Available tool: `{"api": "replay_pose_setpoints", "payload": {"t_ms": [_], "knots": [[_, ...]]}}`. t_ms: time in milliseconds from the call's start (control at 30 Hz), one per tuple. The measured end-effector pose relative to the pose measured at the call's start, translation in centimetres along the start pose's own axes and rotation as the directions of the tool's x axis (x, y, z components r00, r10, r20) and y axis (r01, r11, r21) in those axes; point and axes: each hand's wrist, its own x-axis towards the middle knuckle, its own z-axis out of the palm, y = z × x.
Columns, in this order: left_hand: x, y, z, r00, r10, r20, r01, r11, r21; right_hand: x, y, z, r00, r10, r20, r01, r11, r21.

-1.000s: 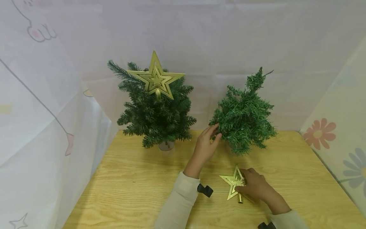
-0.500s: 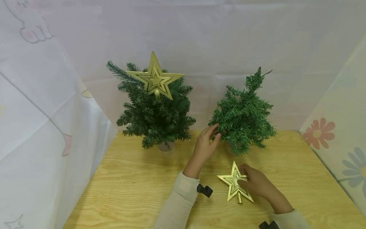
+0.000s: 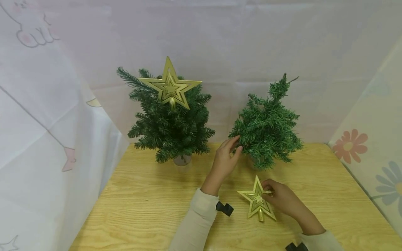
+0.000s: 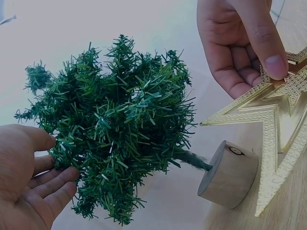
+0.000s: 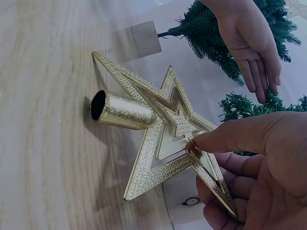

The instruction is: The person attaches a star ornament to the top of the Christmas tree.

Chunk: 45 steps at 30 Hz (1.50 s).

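Note:
My right hand [image 3: 284, 198] pinches a gold star tree topper [image 3: 253, 198] by one arm, thumb on the front and fingers behind. Its hollow socket [image 5: 127, 111] faces the wooden table in the right wrist view. At the left side of the small green Christmas tree [image 3: 267, 129], my left hand [image 3: 224, 162] touches the lower branches with loosely bent fingers, as the left wrist view [image 4: 38, 182] also shows. This tree has a bare tip and a round wooden base [image 4: 229, 175].
A darker Christmas tree [image 3: 176, 129] stands at the left, bearing another gold star [image 3: 171, 87] at its top. Both trees stand near the back edge of the wooden table [image 3: 141, 209]. Printed cloth [image 3: 226, 45] hangs behind and at the sides.
The star in my right hand has tilted up from the table and shifted slightly left and away from me. My right hand has moved with it; the left has stayed at the branches.

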Motion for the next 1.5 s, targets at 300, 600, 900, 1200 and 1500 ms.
{"api": "replay_pose_setpoints", "payload": {"t_ms": [300, 600, 900, 1200, 1500], "knots": [[0.0, 0.1, -0.1, 1.0, 0.007, 0.004, -0.007, 1.0, 0.001, -0.2, -0.2, -0.3, 1.0, -0.018, -0.017, 0.018, 1.0, 0.019], [0.0, 0.2, -0.1, 1.0, -0.007, 0.006, 0.007, 1.0, -0.009, -0.3, -0.8, -0.6, 0.998, -0.057, -0.025, 0.057, 0.998, 0.017], [0.1, 0.1, 0.0, 1.0, -0.017, 0.0, 0.017, 1.0, 0.009, -0.6, -1.4, -0.8, 0.996, -0.083, -0.021, 0.084, 0.996, 0.023], [0.1, 0.1, 0.0, 1.0, -0.025, -0.002, 0.025, 1.0, -0.003, -0.7, -1.9, -0.8, 0.996, -0.083, -0.025, 0.083, 0.997, 0.002], [0.1, 0.0, 0.0, 1.0, -0.02, 0.009, 0.02, 1.0, 0.009, -1.1, -2.5, -1.0, 0.993, -0.112, -0.048, 0.11, 0.993, -0.039]]}}
